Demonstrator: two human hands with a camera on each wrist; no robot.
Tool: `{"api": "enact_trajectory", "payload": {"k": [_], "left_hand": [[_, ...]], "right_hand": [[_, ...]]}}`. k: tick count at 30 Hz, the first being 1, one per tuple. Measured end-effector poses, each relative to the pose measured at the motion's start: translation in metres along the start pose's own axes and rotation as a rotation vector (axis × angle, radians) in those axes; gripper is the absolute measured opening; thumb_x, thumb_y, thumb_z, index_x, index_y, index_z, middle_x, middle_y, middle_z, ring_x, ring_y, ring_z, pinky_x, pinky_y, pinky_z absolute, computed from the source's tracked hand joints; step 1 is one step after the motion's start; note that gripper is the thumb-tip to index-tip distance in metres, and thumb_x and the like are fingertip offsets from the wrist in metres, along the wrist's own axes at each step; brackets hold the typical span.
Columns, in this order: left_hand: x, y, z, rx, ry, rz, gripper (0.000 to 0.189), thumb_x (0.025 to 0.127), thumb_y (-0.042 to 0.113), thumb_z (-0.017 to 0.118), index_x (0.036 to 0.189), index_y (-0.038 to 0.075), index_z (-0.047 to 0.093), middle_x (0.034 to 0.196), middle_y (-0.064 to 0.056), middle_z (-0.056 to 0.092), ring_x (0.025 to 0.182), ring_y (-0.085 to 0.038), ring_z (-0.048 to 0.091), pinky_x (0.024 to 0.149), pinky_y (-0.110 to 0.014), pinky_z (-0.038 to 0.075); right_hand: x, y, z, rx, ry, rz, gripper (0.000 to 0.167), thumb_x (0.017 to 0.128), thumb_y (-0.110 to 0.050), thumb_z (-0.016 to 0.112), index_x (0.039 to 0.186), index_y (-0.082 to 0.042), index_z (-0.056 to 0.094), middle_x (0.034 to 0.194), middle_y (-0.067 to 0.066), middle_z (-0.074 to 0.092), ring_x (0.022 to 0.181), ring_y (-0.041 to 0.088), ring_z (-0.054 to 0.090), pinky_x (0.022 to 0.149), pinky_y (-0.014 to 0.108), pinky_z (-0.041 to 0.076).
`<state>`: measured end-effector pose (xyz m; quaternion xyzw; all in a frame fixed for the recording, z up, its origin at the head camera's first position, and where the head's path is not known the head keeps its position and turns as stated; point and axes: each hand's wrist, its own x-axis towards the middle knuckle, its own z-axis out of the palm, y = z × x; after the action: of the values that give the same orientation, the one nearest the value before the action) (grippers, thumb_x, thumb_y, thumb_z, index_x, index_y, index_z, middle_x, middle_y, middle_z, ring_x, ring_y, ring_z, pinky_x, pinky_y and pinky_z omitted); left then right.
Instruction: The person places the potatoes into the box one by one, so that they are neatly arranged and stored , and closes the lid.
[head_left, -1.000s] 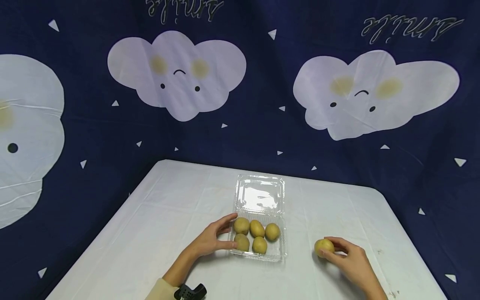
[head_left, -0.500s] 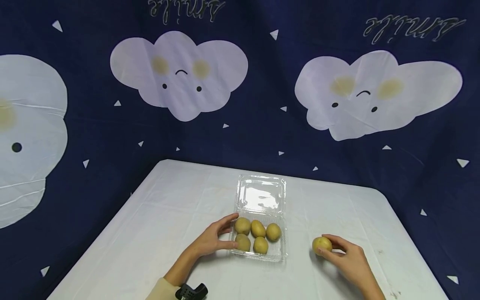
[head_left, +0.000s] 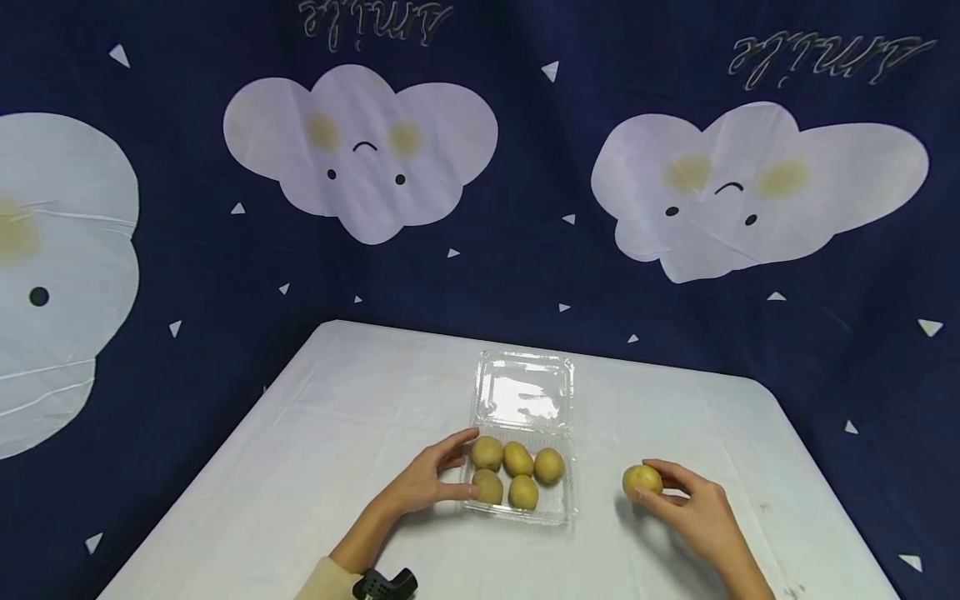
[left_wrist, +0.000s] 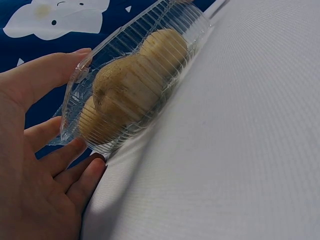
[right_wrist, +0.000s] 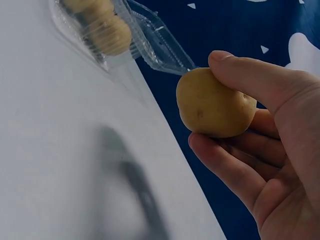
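Note:
A clear plastic clamshell box (head_left: pixel 557 500) sits on the table with its lid (head_left: pixel 525 392) raised behind it. Several yellow potatoes (head_left: pixel 523 492) lie inside. My left hand (head_left: pixel 422 479) holds the box's left side, thumb at the near corner and fingers farther back. In the left wrist view, the ribbed wall (left_wrist: pixel 150 22) shows potatoes (left_wrist: pixel 132 85) through it. To the right of the box, my right hand (head_left: pixel 693 508) pinches another potato (head_left: pixel 642 481) between thumb and fingertips. The right wrist view shows this potato (right_wrist: pixel 215 102) raised over the table, a shadow below.
A white cloth (head_left: pixel 337 417) covers the table. Behind it hangs a dark blue curtain (head_left: pixel 525 275) printed with clouds and triangles. A black strap device (head_left: pixel 385 585) is on the left wrist, by a beige sleeve (head_left: pixel 327 581).
My right hand has lifted the potato a little and brought it slightly leftward and away from me. My left hand has stayed at the box.

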<state>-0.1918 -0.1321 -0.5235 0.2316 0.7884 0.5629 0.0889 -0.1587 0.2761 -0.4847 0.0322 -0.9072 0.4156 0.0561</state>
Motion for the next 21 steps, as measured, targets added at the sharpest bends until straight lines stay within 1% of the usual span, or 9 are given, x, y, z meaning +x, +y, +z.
{"api": "enact_trajectory", "payload": {"k": [4,6,8,12,16,18,21], "left_hand": [[0.000,0.001,0.001,0.006,-0.002,-0.010,0.086,0.075,0.026,0.079,0.147,0.016,0.032,0.152,-0.002,0.036,0.135,-0.026,0.044,0.113,-0.037,0.040],[0.000,0.002,0.002,0.011,0.005,-0.023,0.086,0.075,0.024,0.079,0.147,0.017,0.033,0.152,-0.002,0.035,0.134,-0.026,0.044,0.114,-0.039,0.039],[0.000,0.004,0.002,0.009,0.003,-0.029,0.086,0.076,0.021,0.079,0.147,0.015,0.032,0.153,-0.005,0.035,0.136,-0.028,0.042,0.115,-0.041,0.038],[-0.002,0.016,0.001,0.000,-0.011,-0.047,0.086,0.077,0.018,0.078,0.148,0.012,0.030,0.153,-0.010,0.033,0.136,-0.032,0.041,0.115,-0.045,0.036],[-0.005,0.030,-0.002,-0.002,-0.022,-0.051,0.084,0.077,0.018,0.077,0.147,0.011,0.031,0.153,-0.012,0.033,0.135,-0.033,0.042,0.115,-0.046,0.037],[-0.006,0.033,-0.003,-0.003,-0.024,-0.047,0.084,0.077,0.018,0.077,0.147,0.010,0.031,0.153,-0.013,0.033,0.136,-0.033,0.041,0.115,-0.046,0.037],[-0.007,0.034,-0.003,-0.011,-0.024,-0.042,0.084,0.077,0.017,0.077,0.147,0.009,0.031,0.153,-0.013,0.032,0.137,-0.032,0.039,0.115,-0.045,0.036]], "right_hand": [[0.001,-0.005,0.001,0.009,0.001,-0.018,0.050,0.073,-0.044,0.077,0.116,-0.023,0.065,0.105,0.009,0.069,0.082,0.005,0.069,0.071,0.012,0.058],[0.004,-0.008,0.003,0.022,-0.004,-0.036,0.049,0.073,-0.044,0.077,0.115,-0.024,0.065,0.105,0.007,0.070,0.084,0.005,0.069,0.071,0.013,0.058],[0.006,-0.010,0.004,0.035,-0.003,-0.054,0.048,0.073,-0.043,0.078,0.115,-0.024,0.065,0.104,0.006,0.070,0.085,0.004,0.068,0.072,0.014,0.059],[0.010,-0.012,0.009,0.060,-0.007,-0.080,0.047,0.073,-0.040,0.078,0.115,-0.023,0.065,0.104,0.004,0.069,0.087,0.004,0.067,0.072,0.015,0.059],[0.012,-0.014,0.015,0.094,-0.023,-0.080,0.048,0.073,-0.039,0.079,0.116,-0.023,0.064,0.106,0.004,0.069,0.087,0.008,0.069,0.072,0.014,0.059],[0.013,-0.016,0.018,0.098,-0.027,-0.080,0.049,0.073,-0.040,0.079,0.116,-0.022,0.064,0.106,0.004,0.069,0.088,0.008,0.069,0.073,0.014,0.059],[0.016,-0.021,0.024,0.095,-0.025,-0.085,0.051,0.072,-0.042,0.078,0.116,-0.021,0.065,0.105,0.001,0.069,0.089,0.006,0.067,0.074,0.014,0.059]]}}
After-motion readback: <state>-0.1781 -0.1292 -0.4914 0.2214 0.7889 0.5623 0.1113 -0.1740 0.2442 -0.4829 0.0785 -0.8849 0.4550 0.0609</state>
